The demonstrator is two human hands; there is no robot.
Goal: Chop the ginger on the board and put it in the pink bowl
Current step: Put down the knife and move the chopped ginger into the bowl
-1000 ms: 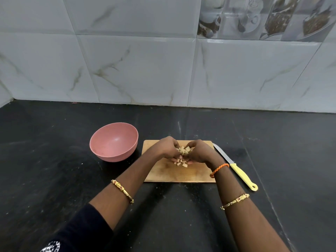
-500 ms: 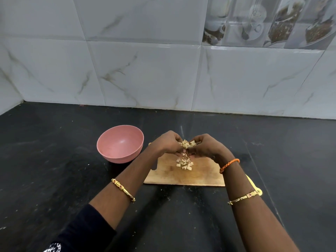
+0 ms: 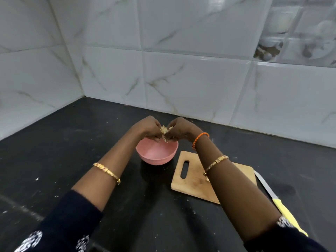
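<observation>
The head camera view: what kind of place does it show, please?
Most likely a home kitchen. A black stone countertop meets white marble-look wall tiles, some printed with crockery. On the counter lie a wooden chopping board, a yellow-handled knife and a pink bowl.

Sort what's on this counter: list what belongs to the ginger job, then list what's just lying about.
Part of the job:
- chopped ginger, cupped between left hand and right hand over the bowl
- pink bowl
- cutting board, one small bit left on it
- knife, laid down beside the board

Just lying about:
- pale specks on the black counter
</observation>
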